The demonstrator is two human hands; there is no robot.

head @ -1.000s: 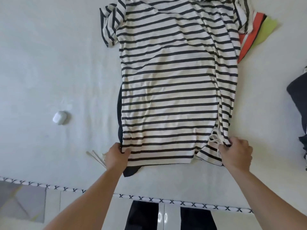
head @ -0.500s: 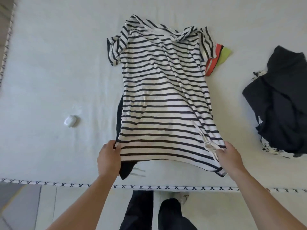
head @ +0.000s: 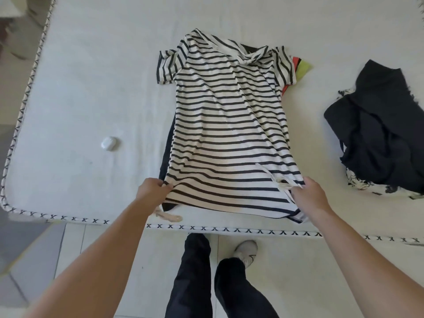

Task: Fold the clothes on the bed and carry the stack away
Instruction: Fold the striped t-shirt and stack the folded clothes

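A white T-shirt with black stripes (head: 229, 125) lies spread lengthwise on the white bed (head: 91, 88), collar far from me, hem near the front edge. My left hand (head: 152, 190) pinches the hem's left corner. My right hand (head: 309, 196) grips the hem's right corner, beside a frayed white lace. A dark garment (head: 167, 154) shows from under the shirt's left side. An orange and lime-green cloth (head: 300, 67) sticks out under the right shoulder.
A heap of dark clothes (head: 378, 127) over a black-and-white patterned piece lies at the right. A small white earbud case (head: 109, 143) sits on the bed to the left. The bed's cross-stitched front edge (head: 229, 229) runs before my legs; tiled floor below.
The view has pulled back and the whole shirt and the dark heap now show. Both hands have drawn the hem toward the bed's front edge, still holding its corners.
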